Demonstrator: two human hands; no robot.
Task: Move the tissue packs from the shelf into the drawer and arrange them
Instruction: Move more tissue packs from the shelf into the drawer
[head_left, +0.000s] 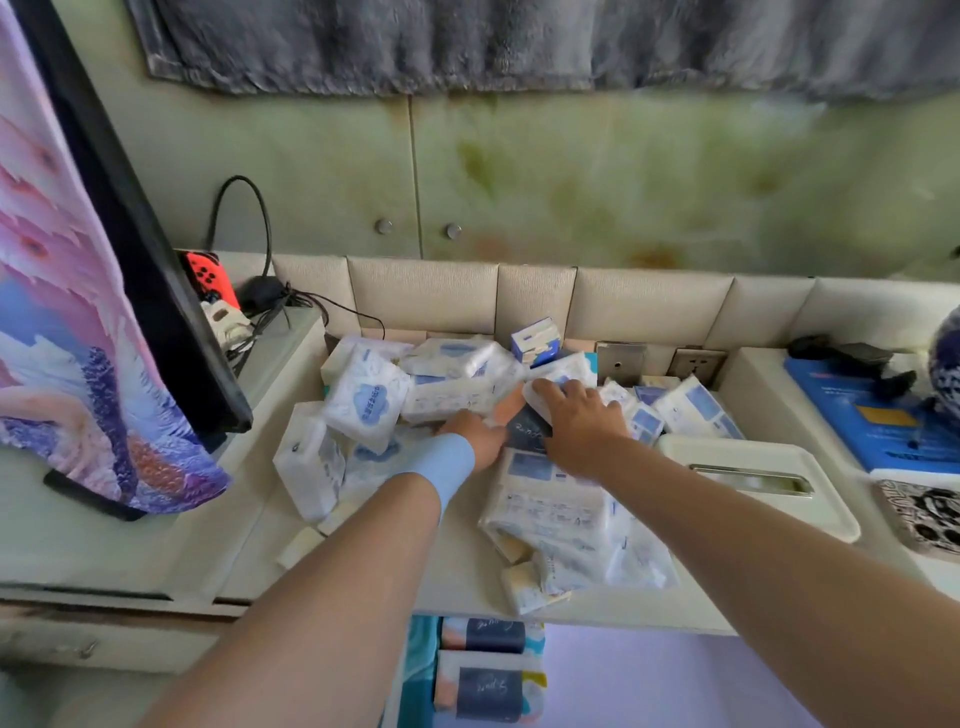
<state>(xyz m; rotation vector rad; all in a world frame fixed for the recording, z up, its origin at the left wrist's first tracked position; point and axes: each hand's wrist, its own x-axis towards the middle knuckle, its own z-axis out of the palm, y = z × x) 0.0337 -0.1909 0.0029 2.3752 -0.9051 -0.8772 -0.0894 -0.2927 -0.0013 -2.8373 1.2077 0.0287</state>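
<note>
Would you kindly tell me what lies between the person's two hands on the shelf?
In the head view, a dark navy tissue pack lies between the left hand and the right hand, surrounded by white packs.

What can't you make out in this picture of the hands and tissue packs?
Head view only.
Left hand: fingertips buried among tissue packs; grip unclear.
Right hand: palm side hidden; grip unclear.
Dark pack: mostly covered by both hands.
Drawer packs: partly hidden by the shelf front.
Pack print: blurred.
</note>
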